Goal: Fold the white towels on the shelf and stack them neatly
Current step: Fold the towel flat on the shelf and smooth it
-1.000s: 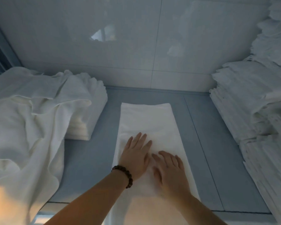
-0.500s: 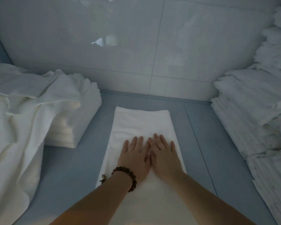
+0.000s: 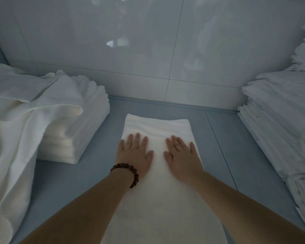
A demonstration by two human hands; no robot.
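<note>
On the shelf [image 3: 69,182], the left hand [image 3: 134,155] and right hand [image 3: 181,155] are lying flat, fingers straight, pressing a little apart on the long folded towel [image 3: 158,187]. A beaded bracelet [image 3: 128,171] is sitting on the left wrist. A folded stack [image 3: 74,138] under a loose towel [image 3: 16,129] is sitting left, and tall piles [image 3: 280,120] are standing right.

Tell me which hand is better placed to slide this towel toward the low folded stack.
Left, probably. The left hand lies flat on the towel at its left edge, the side facing the folded stack. The right hand presses the right edge, so it would reach across.
</note>
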